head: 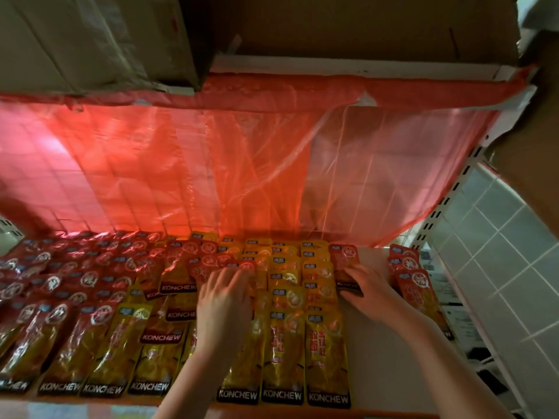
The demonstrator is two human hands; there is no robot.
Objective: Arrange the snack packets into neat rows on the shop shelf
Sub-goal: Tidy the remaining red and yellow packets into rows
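Several long snack packets, red-topped ones point(54, 285) on the left and yellow ones point(325, 355) in the middle, lie in overlapping rows on the pale shelf point(375, 367). My left hand point(225, 306) lies over the middle rows, its fingers spread and touching red packets point(208, 264) at the back. Further right, my right hand point(367, 287) pinches the lower end of a single red packet point(344, 261) that lies on the shelf beside the yellow rows. A short column of red packets point(413, 285) runs along the shelf's right edge.
A translucent red plastic sheet point(211, 164) hangs behind the shelf. Cardboard boxes point(99, 40) sit on the shelf above. A white slotted upright point(447, 204) and a tiled wall point(499, 237) stand at the right. A bare strip of shelf lies between the yellow rows and the right column.
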